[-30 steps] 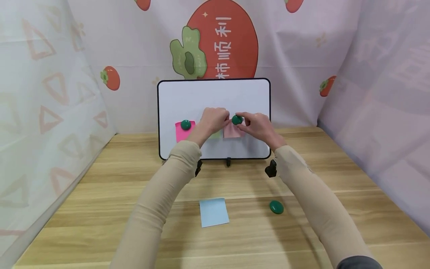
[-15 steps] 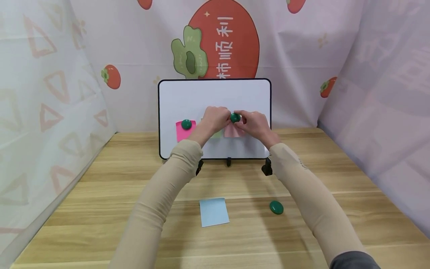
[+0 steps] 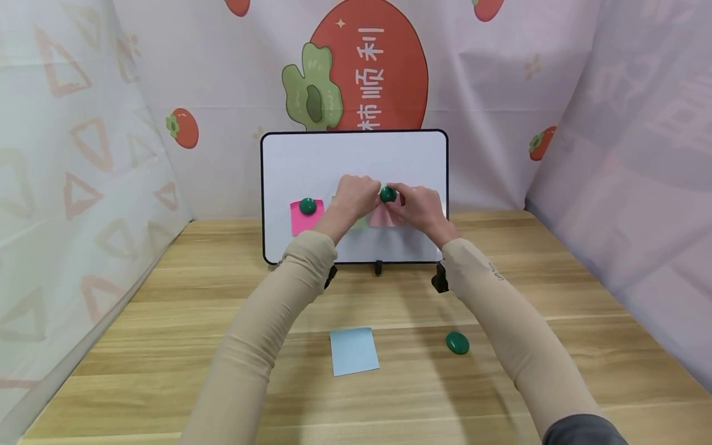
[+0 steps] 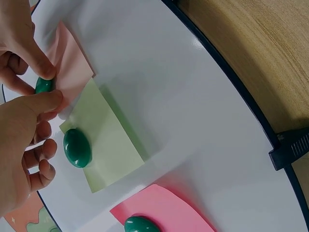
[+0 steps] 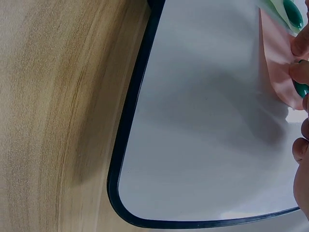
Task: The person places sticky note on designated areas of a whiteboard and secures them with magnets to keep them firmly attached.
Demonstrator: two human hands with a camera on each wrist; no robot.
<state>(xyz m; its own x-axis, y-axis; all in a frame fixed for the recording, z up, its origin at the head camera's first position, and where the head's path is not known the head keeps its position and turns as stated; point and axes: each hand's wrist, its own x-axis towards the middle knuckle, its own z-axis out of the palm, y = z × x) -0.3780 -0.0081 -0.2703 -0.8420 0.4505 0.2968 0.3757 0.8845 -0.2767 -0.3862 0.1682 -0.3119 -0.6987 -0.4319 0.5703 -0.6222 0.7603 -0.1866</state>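
While the right hand (image 3: 421,207) pinches a glossy green oval magnet (image 3: 388,194) over the top edge of a pale pink square paper note (image 4: 72,67), the left hand (image 3: 356,196) grips that note near its upper-left corner, at a white, black-framed board (image 3: 356,154). Probably best: hold it (visibly rippled) taut and seat the magnet flat before letting go.

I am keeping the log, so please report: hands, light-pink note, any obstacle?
Left hand pinching light-pink note near upper corner. Right hand pinching green magnet at note's top edge. Nothing visibly blocking.
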